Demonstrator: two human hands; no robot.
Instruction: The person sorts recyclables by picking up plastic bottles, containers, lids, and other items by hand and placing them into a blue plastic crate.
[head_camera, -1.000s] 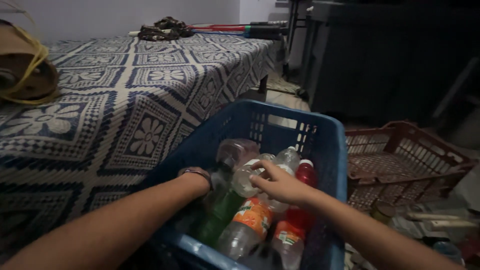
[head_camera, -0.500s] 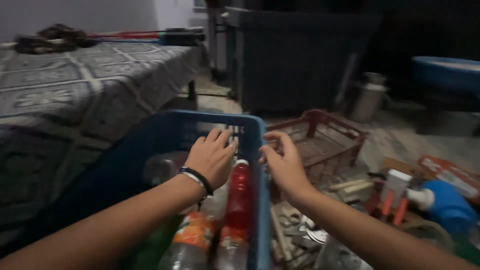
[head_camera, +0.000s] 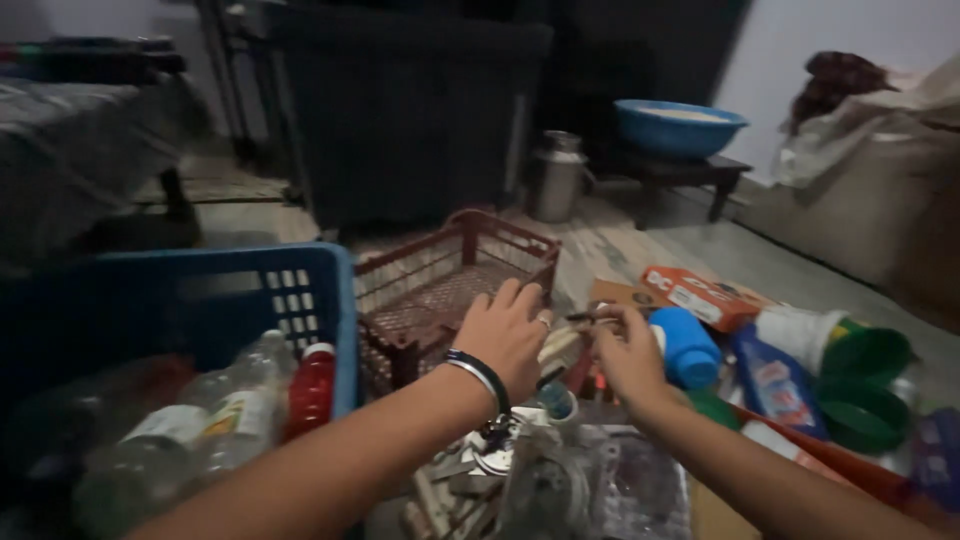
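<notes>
dim cluttered floor: left hand (head_camera: 510, 335) and right hand (head_camera: 628, 352) over scattered junk (head_camera: 560, 470).

Pretty cramped here. Both hands hang over a heap of clutter: left hand (head_camera: 510, 335) just beside the brown crate (head_camera: 450, 290), right hand (head_camera: 630, 355) pressed up near the blue bottle (head_camera: 688, 347). The blue crate (head_camera: 300, 290) full of bottles (head_camera: 215, 420) walls off the left side. To the right, an orange box (head_camera: 700, 297), a white container (head_camera: 800, 335) and green bowls (head_camera: 860, 385) block the way. Only open room is the bare floor (head_camera: 620, 245) beyond the pile, up to the metal can (head_camera: 557, 178).
</notes>
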